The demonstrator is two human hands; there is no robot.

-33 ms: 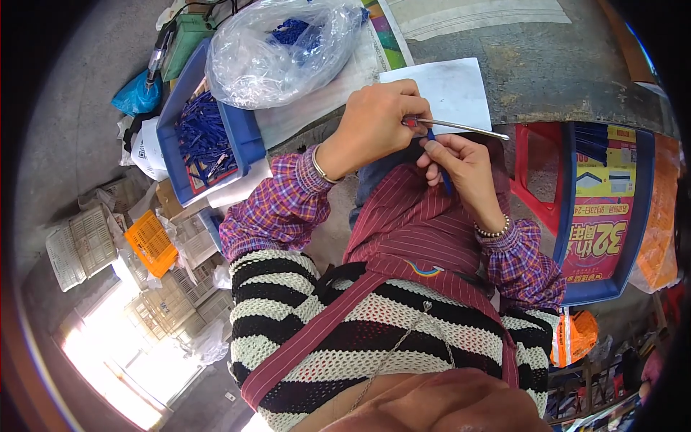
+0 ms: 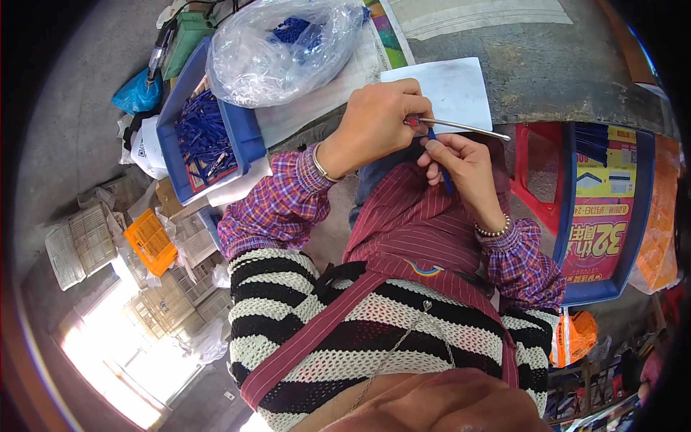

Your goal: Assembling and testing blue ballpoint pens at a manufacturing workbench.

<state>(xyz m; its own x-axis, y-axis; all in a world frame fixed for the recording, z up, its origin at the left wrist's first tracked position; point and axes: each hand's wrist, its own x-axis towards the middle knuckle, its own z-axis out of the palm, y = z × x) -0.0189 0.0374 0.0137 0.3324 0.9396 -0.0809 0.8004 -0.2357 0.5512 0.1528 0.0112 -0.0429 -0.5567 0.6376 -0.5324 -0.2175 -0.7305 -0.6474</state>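
In front of my lap, my left hand (image 2: 378, 119) is closed around the dark and red end of a thin metal-shafted tool (image 2: 471, 129). The bare shaft points right, over the fingers of my right hand. A narrow blue plastic strip (image 2: 447, 180) is pinched between the thumb and fingers of my right hand (image 2: 468, 167). Its upper end reaches up to the shaft close to my left fingertips. Whether the strip touches the shaft cannot be made out. My fingers hide part of both pieces.
A blue bin (image 2: 167, 147) with many blue strips (image 2: 205, 137) stands at left. Beside it, a clear plastic bag (image 2: 252, 75) and white paper (image 2: 450, 78) lie on the worktable (image 2: 518, 65). At right are a red stool (image 2: 533, 205) and a blue tray (image 2: 597, 291) with more strips.
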